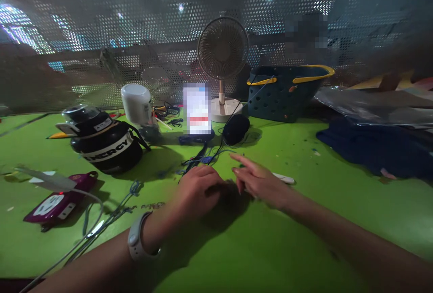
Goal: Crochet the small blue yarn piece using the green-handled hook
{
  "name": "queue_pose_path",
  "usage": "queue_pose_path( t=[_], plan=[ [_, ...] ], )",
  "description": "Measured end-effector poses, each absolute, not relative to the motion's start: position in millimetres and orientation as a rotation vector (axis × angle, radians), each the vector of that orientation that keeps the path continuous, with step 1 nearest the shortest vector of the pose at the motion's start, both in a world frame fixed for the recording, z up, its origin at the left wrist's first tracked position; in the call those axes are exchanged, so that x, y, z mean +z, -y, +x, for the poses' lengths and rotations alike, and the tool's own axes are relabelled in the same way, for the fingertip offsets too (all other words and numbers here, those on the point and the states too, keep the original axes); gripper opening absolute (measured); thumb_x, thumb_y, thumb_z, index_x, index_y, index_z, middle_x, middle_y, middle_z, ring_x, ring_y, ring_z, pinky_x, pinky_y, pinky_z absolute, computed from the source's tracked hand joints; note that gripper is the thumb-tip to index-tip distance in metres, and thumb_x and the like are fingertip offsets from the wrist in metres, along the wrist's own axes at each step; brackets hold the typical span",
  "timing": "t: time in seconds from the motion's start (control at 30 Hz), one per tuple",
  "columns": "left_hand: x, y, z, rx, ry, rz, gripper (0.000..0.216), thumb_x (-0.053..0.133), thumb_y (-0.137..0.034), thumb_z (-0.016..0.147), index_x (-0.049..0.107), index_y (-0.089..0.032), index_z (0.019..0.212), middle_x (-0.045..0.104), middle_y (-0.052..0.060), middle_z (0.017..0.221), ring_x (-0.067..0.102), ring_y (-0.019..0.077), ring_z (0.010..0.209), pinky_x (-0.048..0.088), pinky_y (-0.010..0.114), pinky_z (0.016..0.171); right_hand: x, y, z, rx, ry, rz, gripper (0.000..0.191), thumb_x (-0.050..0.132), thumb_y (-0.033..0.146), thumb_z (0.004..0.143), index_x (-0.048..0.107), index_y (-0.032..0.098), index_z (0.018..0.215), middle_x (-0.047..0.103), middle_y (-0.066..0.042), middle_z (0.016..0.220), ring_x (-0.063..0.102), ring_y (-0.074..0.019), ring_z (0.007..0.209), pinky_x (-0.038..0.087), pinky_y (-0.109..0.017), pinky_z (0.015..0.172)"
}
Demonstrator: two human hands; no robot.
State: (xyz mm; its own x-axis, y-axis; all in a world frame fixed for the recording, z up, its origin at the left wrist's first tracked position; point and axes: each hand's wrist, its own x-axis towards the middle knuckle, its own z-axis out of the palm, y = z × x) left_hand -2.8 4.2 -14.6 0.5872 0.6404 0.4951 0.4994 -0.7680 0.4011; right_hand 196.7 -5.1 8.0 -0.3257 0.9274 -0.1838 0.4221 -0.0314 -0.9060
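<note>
My left hand [201,189], with a pale band on its wrist, is closed low over the green table, its fingers curled inward. What its fingertips hold is hidden. Facing it, my right hand [260,182] has the index finger stretched out and the other fingers curled in. A slim white handle [284,178] shows behind that hand; whether the hand grips it I cannot tell. The space between the hands is dark and blurred. Just beyond them lie a ball of dark yarn [237,129], with a thin strand running by it, and a small blue knitted-looking piece [207,160].
A lit phone [197,108] stands upright before a desk fan [223,47]. On the left are a black bottle [106,144], a white container [136,103] and a purple power strip [59,203] with cables. A dark basket [284,94] and navy cloth [368,148] are right.
</note>
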Motion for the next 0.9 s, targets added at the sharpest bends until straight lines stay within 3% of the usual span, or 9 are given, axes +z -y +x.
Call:
queue_pose_path(
  t=[0.13,0.27,0.47,0.6,0.77,0.9],
  plan=[
    [-11.4,-2.7,-1.6,0.945,-1.045,2.401,0.011,0.06,-0.01,0.076,0.069,-0.017,0.074,0.07,0.006,0.074,0.062,0.0179,0.069,0.052,0.031,0.065,12.9,8.3,204.1,0.826,1.919,-1.414,0.043,0.05,0.029,0.092,0.05,0.015,0.132,0.063,-0.004,0.083,0.053,-0.0135,0.06,0.04,-0.027,0.056],
    [-5.8,0.0,-0.8,0.859,-1.109,2.299,0.008,0.062,-0.011,0.074,0.067,-0.016,0.07,0.067,0.005,0.07,0.06,0.0174,0.067,0.05,0.031,0.063,17.3,18.2,200.6,0.785,2.165,-1.369,0.027,0.061,0.027,0.085,0.065,0.013,0.108,0.066,-0.006,0.083,0.054,-0.0136,0.058,0.042,-0.027,0.055],
    [-4.6,1.3,-0.3,0.844,-1.062,2.238,0.007,0.063,-0.012,0.073,0.07,-0.014,0.073,0.07,0.007,0.072,0.062,0.0185,0.068,0.05,0.032,0.064,11.9,22.1,193.2,0.633,2.367,-1.24,0.026,0.062,0.023,0.085,0.07,0.011,0.107,0.071,-0.009,0.084,0.06,-0.0177,0.067,0.043,-0.031,0.065],
    [-4.1,-1.6,-2.8,0.804,-1.019,2.206,0.008,0.064,-0.014,0.075,0.072,-0.014,0.076,0.071,0.007,0.073,0.063,0.0185,0.069,0.051,0.032,0.066,7.8,17.3,195.1,0.687,2.345,-1.19,0.019,0.059,0.019,0.087,0.074,0.013,0.097,0.074,-0.008,0.082,0.062,-0.0171,0.068,0.043,-0.03,0.066],
    [5.2,-5.2,-7.7,0.777,-0.995,2.224,0.013,0.064,-0.01,0.072,0.072,-0.012,0.083,0.072,0.008,0.079,0.065,0.0199,0.075,0.052,0.034,0.071,9.5,13.3,195.9,0.999,2.144,-1.309,0.012,0.06,0.017,0.081,0.071,0.014,0.082,0.068,-0.002,0.066,0.055,-0.0113,0.055,0.039,-0.022,0.051],
    [7.5,-4.7,-10.1,0.85,-0.995,2.315,0.012,0.063,-0.008,0.071,0.073,-0.013,0.075,0.069,0.009,0.08,0.064,0.0205,0.077,0.051,0.034,0.071,9.5,12.1,195.9,1.123,2.016,-1.392,0.012,0.058,0.018,0.081,0.068,0.013,0.083,0.063,0.0,0.062,0.05,-0.0098,0.051,0.037,-0.021,0.048]
  ],
)
